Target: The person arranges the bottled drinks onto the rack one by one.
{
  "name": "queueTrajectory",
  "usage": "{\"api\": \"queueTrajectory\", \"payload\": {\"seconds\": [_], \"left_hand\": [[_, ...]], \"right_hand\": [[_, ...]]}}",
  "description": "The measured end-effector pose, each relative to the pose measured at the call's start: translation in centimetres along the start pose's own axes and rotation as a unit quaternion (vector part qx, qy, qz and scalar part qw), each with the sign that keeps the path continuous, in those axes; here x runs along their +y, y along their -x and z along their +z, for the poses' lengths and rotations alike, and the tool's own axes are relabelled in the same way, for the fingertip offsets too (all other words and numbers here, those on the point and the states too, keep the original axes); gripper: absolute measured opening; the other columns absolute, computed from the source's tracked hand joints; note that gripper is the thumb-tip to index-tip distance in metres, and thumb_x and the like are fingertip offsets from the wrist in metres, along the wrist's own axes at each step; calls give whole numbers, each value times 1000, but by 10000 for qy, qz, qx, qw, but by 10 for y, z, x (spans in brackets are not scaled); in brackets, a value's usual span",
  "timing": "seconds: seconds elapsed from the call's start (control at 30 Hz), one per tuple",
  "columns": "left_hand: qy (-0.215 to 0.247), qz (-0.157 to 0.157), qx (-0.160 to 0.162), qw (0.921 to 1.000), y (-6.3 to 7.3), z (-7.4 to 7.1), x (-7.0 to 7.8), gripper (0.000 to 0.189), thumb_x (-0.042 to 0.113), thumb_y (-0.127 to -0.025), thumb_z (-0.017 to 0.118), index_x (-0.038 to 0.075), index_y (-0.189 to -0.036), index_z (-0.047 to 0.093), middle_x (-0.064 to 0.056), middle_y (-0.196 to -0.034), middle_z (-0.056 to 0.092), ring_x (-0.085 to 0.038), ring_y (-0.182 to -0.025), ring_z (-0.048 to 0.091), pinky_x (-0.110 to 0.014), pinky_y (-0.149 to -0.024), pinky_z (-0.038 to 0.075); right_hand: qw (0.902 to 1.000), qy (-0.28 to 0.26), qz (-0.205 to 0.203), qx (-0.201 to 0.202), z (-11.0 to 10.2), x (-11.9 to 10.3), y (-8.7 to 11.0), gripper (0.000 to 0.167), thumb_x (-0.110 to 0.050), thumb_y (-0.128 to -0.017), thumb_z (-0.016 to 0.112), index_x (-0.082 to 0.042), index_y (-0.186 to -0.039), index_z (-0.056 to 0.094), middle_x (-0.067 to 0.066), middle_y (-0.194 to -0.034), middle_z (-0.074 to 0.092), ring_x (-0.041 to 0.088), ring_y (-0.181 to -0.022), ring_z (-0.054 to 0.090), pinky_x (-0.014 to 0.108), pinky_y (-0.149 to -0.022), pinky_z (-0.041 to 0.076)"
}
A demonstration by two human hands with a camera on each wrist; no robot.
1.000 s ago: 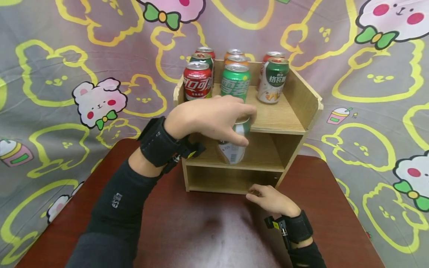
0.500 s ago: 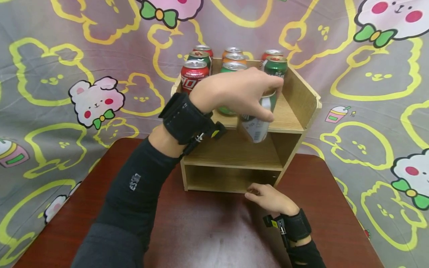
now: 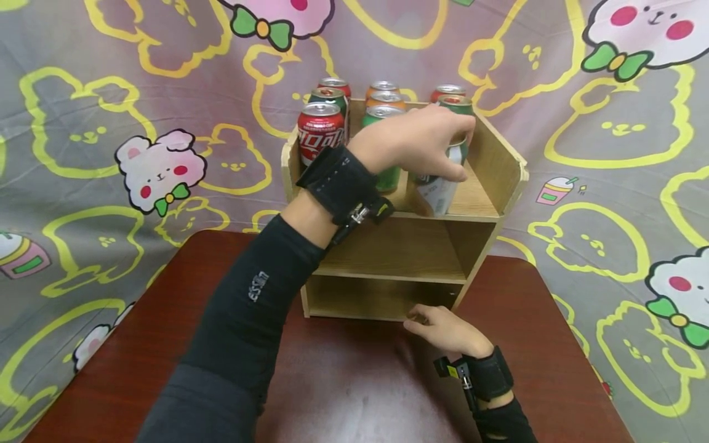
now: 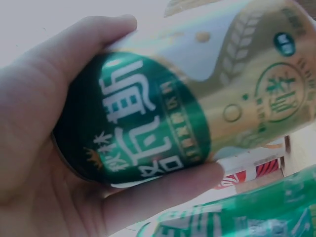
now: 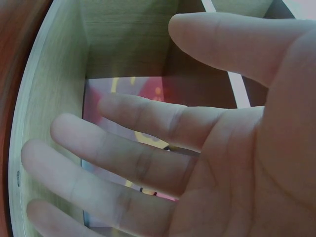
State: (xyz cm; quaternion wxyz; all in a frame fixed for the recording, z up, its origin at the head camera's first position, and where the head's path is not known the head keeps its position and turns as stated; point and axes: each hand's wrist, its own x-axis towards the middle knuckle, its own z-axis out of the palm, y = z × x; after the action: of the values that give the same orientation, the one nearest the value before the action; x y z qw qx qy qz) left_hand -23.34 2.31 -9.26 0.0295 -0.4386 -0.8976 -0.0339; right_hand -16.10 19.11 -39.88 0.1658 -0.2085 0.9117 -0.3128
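My left hand [image 3: 418,140] grips a green, white and gold drink can [image 4: 187,94] around its top end, thumb on one side and fingers on the other. In the head view this can overlaps the front of the top shelf [image 3: 480,195], right of a green can [image 3: 389,178]. Behind the held can stands another green-topped can [image 3: 456,104], partly covered by my fingers. Low in front of the wooden shelf unit, my right hand [image 3: 447,329] rests with nothing in it. The right wrist view shows its fingers [image 5: 143,116] spread loosely before the lower compartment.
A red cola can [image 3: 320,132] fronts the left column, with a dark green can [image 3: 328,94] behind. Orange cans [image 3: 386,99] stand in the middle column. Side panels [image 3: 501,163] bound the top shelf. The unit stands on a dark red table [image 3: 332,381] before a patterned cloth.
My left hand has carried the can up from in front of the middle shelf and rightward to the top shelf. My right hand has stayed in place.
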Motion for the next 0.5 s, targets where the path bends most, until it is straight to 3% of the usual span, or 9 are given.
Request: {"api": "queueTrajectory", "payload": {"seconds": [0.23,0.37,0.5], "left_hand": [[-16,-408,191,9990,-7,7,-2,47,47,-88,58,20,-125,47,1,-115,44,-12,-100,42,-25,-75,41],[72,-470,345,9983,-9,11,-3,48,46,-89,58,25,-130,47,-2,-131,40,-15,-105,46,-27,-79,44],[64,-373,528,9979,-13,15,-3,46,44,-89,58,27,-130,47,-3,-130,40,-15,-102,48,-26,-78,43]], "right_hand": [[10000,14,40,-13,2,0,-1,44,-38,-97,51,0,-120,59,5,-107,63,22,-95,61,41,-77,50],[10000,41,55,-23,2,-1,-1,44,-37,-97,51,-1,-121,59,6,-108,63,22,-96,61,40,-77,50],[10000,97,5,-21,1,-2,-1,45,-37,-97,52,1,-120,59,6,-106,63,21,-95,61,39,-77,50]]}}
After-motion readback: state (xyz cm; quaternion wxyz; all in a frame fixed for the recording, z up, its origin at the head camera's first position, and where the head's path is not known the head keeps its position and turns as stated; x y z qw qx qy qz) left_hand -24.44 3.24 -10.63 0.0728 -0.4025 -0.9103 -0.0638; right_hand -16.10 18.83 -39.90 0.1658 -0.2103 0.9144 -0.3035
